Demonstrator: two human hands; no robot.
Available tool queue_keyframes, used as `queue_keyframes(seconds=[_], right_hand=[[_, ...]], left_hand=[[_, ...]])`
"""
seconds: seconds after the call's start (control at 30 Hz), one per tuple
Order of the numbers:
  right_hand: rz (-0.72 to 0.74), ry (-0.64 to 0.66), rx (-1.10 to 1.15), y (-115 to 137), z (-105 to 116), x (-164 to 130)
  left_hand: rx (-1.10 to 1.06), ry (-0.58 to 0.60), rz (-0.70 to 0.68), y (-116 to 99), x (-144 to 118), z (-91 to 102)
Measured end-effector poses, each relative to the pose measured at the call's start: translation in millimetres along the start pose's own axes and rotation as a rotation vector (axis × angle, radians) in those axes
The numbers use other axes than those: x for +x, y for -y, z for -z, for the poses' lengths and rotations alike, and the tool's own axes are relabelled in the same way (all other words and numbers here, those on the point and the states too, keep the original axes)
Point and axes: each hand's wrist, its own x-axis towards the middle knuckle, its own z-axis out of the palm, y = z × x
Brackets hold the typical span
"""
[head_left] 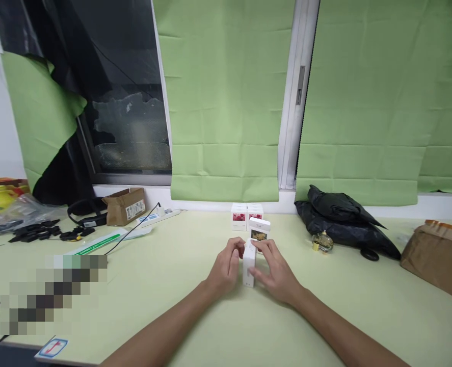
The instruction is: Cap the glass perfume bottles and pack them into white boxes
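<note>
A narrow white box (pixel 249 270) stands upright on the table between my two hands. My right hand (pixel 279 270) grips it from the right, thumb low on its side and fingers at its upper edge. On the left, my left hand (pixel 226 265) has its fingers curled in against the upper part of the box; their tips are partly hidden. Just behind stands another white box (pixel 260 234), with a dark picture on its front, partly covered by my right fingers. Farther back, white boxes with pink-red pictures (pixel 239 218) stand side by side.
Black plastic bags (pixel 336 224), a round gold-and-glass object (pixel 322 241) and a brown carton (pixel 437 257) lie to the right. On the left are an open cardboard box (pixel 125 206), a power strip (pixel 159 216), black small parts (pixel 44 231) and a cable. Green curtains (pixel 226 102) hang behind.
</note>
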Motion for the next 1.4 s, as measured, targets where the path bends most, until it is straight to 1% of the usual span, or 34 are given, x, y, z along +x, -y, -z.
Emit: queue_keyframes(seconds=[0.1,0.17,0.27,0.33,0.4,0.5,0.6,0.67,0.77,0.87,0.93,1.03,1.1,1.17,1.23,1.4], right_hand=[[-0.054,0.023,0.018,3.5,-3.7,0.6],[-0.064,0.018,0.014,5.0,-5.1,1.2],[-0.006,0.014,0.005,5.3,-4.5,1.9],[0.028,0.011,0.008,3.6,-3.9,1.9],[0.007,-0.004,0.026,0.5,-3.9,1.7],[-0.058,-0.012,0.065,-4.8,-3.9,1.3],[-0.082,0.016,0.077,-7.4,-1.5,0.3],[-0.094,0.039,0.065,-7.6,1.8,-0.6],[-0.100,0.066,0.024,-9.3,7.9,-1.0],[-0.120,0.034,-0.034,-19.0,13.9,0.9],[-0.197,-0.054,-0.065,-31.4,16.4,2.5],[-0.369,-0.209,-0.070,-54.2,16.2,3.7],[-0.457,-0.249,-0.033,-68.0,12.9,3.7],[-0.513,-0.243,0.032,-78.1,7.9,3.4],[-0.533,-0.206,0.109,-84.1,2.4,3.4],[-0.544,-0.067,0.241,-87.1,-5.5,6.6]], left_hand=[[0.049,0.001,0.017,-1.6,2.6,-1.6],[0.071,0.008,0.017,-1.5,3.9,-2.2],[0.072,0.019,0.027,-0.2,4.5,-0.1],[0.064,0.047,0.046,-0.5,4.5,2.9],[0.058,0.086,0.079,-2.8,4.9,6.0],[0.041,0.112,0.129,-8.4,6.7,8.6],[-0.007,0.152,0.191,-10.4,8.8,9.9],[-0.019,0.197,0.249,-7.3,9.9,12.0],[-0.015,0.230,0.299,4.3,11.8,19.6],[0.043,0.167,0.350,23.1,15.2,32.0],[0.118,0.102,0.399,37.9,18.2,41.0],[0.194,-0.019,0.469,58.9,23.1,50.5],[0.234,-0.071,0.503,69.8,25.9,51.4],[0.244,-0.089,0.498,77.9,27.3,48.0],[0.235,-0.077,0.470,84.1,27.2,42.3],[0.224,-0.024,0.431,94.2,25.3,31.9]])
